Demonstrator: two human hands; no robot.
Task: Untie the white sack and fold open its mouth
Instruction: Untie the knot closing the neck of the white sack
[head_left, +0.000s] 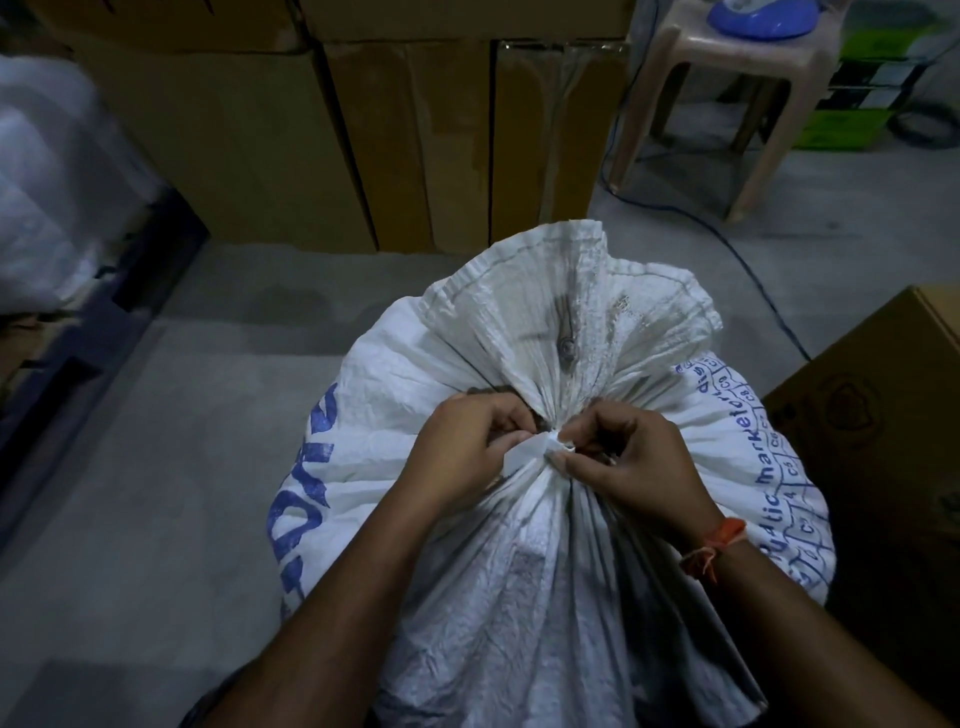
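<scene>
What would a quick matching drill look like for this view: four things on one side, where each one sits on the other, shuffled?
Things:
1. white sack
2. orange wrist thread
3. plastic stool
4. cardboard box

Places:
A. far right, up the frame, on the floor
B. centre, neck cinched by a tie
C. right edge, beside the sack
D. around the right wrist

Pairs: 1-B, 2-D, 3-A, 4-C

The left hand and the right hand both have a grip on the white tie at the neck.
</scene>
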